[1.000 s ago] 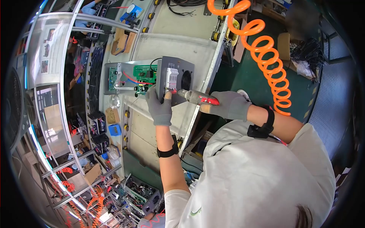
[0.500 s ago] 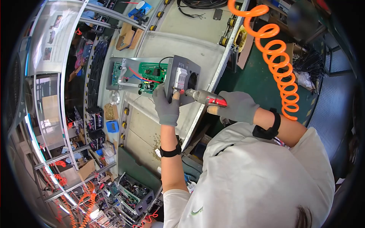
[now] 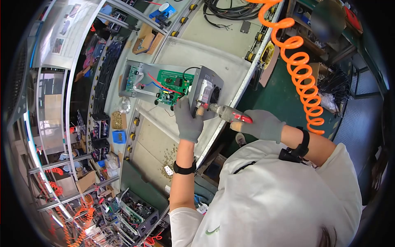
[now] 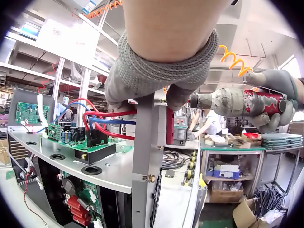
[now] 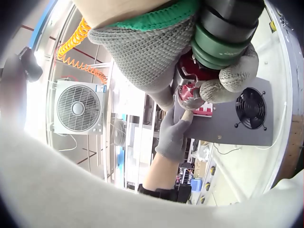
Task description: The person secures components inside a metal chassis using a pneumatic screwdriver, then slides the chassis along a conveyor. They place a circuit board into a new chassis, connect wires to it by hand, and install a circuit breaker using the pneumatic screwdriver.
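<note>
A power screwdriver (image 3: pixel 230 113) is gripped by the right hand (image 3: pixel 263 125), its tip beside the left hand (image 3: pixel 189 124), where a panel (image 5: pixel 225 127) is pinched.

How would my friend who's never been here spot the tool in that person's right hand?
Start at the grey metal case with the green circuit board. Near its fan panel, the gloved right hand grips the tool. It's worn and grey with a red patch, nose toward the panel, unlike the loopy orange coil.
</note>
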